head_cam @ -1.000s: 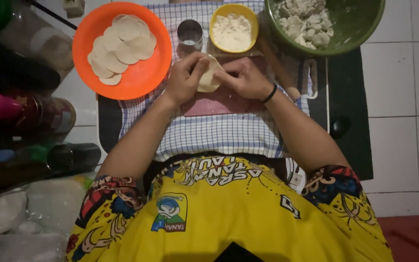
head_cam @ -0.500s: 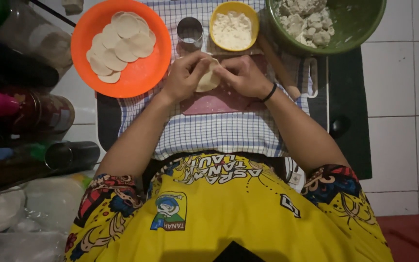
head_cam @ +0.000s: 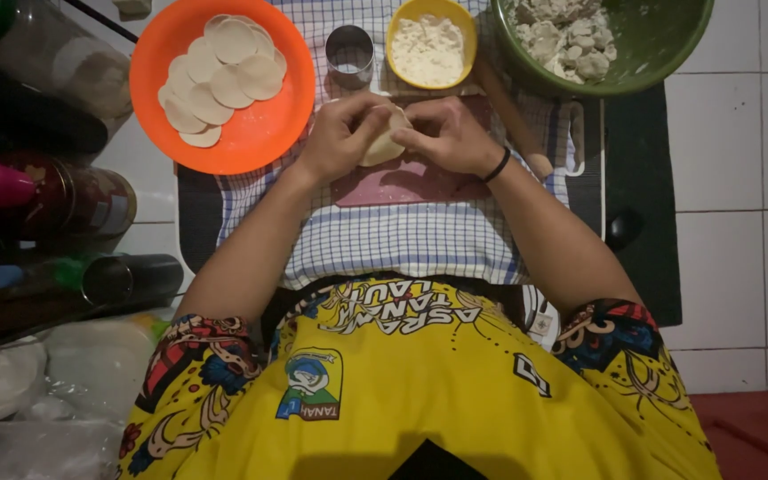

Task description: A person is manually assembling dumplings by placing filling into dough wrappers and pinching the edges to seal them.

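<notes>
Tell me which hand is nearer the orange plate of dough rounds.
Left. The left hand sits just beside the orange plate's lower right rim; the right hand lies farther right, both pinching the dough piece.

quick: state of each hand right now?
Left hand: closed, fingers pinching the pale round dough wrapper at its left edge.
Right hand: closed on the same wrapper from the right, over the pink board.

A home kitchen floor: white tiles (head_cam: pixel 731 133), a checked cloth (head_cam: pixel 402 240), bowls of flour (head_cam: pixel 428 44) and dough (head_cam: pixel 571 40).
</notes>
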